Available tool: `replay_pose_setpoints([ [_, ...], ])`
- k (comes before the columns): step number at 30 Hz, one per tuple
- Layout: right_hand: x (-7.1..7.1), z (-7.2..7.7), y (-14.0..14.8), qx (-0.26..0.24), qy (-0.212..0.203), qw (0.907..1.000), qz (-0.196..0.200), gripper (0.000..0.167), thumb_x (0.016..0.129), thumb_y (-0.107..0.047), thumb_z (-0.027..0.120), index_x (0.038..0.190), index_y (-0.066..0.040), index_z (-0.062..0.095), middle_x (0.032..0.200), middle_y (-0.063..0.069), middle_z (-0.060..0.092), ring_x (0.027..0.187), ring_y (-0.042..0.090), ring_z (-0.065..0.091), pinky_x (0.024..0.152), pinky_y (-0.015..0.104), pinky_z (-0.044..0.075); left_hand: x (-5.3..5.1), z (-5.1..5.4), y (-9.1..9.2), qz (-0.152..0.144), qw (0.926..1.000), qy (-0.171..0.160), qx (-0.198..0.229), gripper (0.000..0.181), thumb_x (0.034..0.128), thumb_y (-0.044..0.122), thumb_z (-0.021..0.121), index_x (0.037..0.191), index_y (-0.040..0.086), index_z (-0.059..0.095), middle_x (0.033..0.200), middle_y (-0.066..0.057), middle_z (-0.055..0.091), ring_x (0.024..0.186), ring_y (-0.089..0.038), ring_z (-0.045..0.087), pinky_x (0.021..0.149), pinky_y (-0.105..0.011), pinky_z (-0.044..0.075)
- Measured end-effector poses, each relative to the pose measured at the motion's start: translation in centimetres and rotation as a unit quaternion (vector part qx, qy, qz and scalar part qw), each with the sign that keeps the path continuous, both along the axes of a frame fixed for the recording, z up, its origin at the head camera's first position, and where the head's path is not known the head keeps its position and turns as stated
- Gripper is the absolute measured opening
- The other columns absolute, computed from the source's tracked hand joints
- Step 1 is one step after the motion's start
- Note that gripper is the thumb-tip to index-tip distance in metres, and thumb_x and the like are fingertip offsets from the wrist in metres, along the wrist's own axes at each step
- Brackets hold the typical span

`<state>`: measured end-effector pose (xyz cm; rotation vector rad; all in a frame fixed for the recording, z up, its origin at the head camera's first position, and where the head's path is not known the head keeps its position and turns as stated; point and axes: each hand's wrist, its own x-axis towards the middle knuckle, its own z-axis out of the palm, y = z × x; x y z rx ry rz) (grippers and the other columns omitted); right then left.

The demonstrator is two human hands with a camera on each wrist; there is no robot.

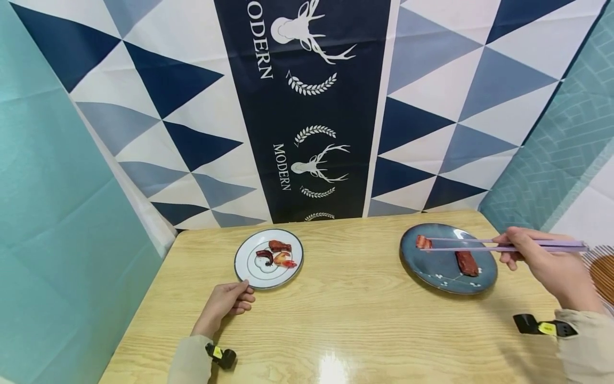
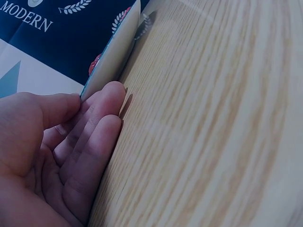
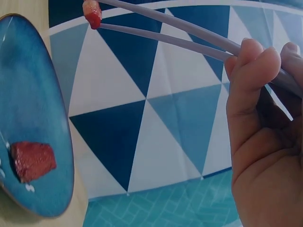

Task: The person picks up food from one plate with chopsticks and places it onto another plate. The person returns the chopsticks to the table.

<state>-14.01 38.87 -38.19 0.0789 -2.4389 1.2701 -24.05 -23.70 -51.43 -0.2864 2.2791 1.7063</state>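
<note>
My right hand [image 1: 547,261] grips a pair of pale purple chopsticks [image 1: 484,248]. Between their tips is a small reddish piece of meat [image 3: 92,14], raised off the blue plate [image 1: 431,266] in the right wrist view. A larger dark red slab of meat [image 1: 467,263] lies on that plate. At the left, my left hand [image 1: 225,304] pinches the near rim of a white plate [image 1: 249,269], thumb on top and fingers beneath. On this plate are a brownish-red meat piece [image 1: 280,246], a dark curled piece [image 1: 265,256] and an orange-red shrimp-like piece [image 1: 285,260].
Both plates stand toward the back of a light wooden table [image 1: 345,309], with bare wood between them. Behind rises a patterned cloth [image 1: 316,117]. Part of a brown round striped item [image 1: 602,272] shows at the right edge.
</note>
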Motion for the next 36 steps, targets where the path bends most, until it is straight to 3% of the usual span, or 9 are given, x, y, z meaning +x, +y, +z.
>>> replay_pose_setpoints([
  [9,-1.1,0.6,-0.9,-0.01,0.014,0.9988,0.046,0.03,0.11,-0.013,0.047,0.103,0.005,0.07,0.071,0.005,0.067,0.062,0.016,0.059,0.059,0.023,0.047,0.0,0.0,0.0,0.006,1.0,0.0,0.002,0.037,0.1045,0.036,0.061,0.102,0.002,0.076,0.081,-0.003,0.076,0.065,-0.009,0.071,0.059,-0.023,0.059],
  [14,-1.6,0.5,-1.2,-0.051,0.018,0.9957,0.075,0.027,0.109,-0.007,0.047,0.103,0.007,0.069,0.071,0.006,0.068,0.061,0.016,0.059,0.059,0.023,0.049,0.1,0.0,0.0,0.005,1.0,0.0,0.002,0.037,0.1046,0.036,0.061,0.102,0.002,0.076,0.081,-0.003,0.076,0.065,-0.01,0.071,0.059,-0.023,0.059],
  [18,-2.0,0.4,-1.6,-0.046,0.009,0.9955,0.082,0.03,0.11,-0.01,0.046,0.102,0.008,0.069,0.071,0.007,0.068,0.061,0.016,0.06,0.06,0.024,0.05,0.1,0.0,0.0,0.004,1.0,0.0,0.003,0.038,0.1047,0.036,0.061,0.102,0.002,0.076,0.081,-0.003,0.076,0.065,-0.009,0.071,0.059,-0.023,0.06],
  [26,-2.8,0.0,-2.6,-0.088,0.004,0.9912,0.098,0.031,0.109,-0.01,0.049,0.099,0.01,0.069,0.069,0.011,0.067,0.058,0.017,0.061,0.056,0.027,0.051,0.0,0.0,0.0,0.002,1.0,-0.001,0.002,0.038,0.1046,0.037,0.061,0.102,0.002,0.076,0.081,-0.002,0.076,0.065,-0.009,0.071,0.06,-0.024,0.06],
  [32,-3.3,0.1,-3.2,-0.081,-0.04,0.9914,0.094,0.037,0.111,-0.017,0.047,0.101,0.013,0.066,0.07,0.01,0.068,0.059,0.015,0.061,0.054,0.029,0.052,0.1,0.0,-0.1,0.001,1.0,-0.001,0.002,0.039,0.1043,0.038,0.061,0.103,0.002,0.076,0.081,-0.002,0.076,0.065,-0.009,0.071,0.06,-0.023,0.06],
  [36,-3.6,0.2,-3.5,-0.074,-0.074,0.99,0.094,0.036,0.111,-0.021,0.049,0.102,0.006,0.071,0.072,0.006,0.071,0.061,0.015,0.064,0.06,0.024,0.055,0.1,0.0,0.0,0.002,1.0,-0.001,0.004,0.038,0.1045,0.037,0.061,0.103,0.002,0.076,0.081,-0.003,0.076,0.065,-0.009,0.071,0.06,-0.023,0.06],
])
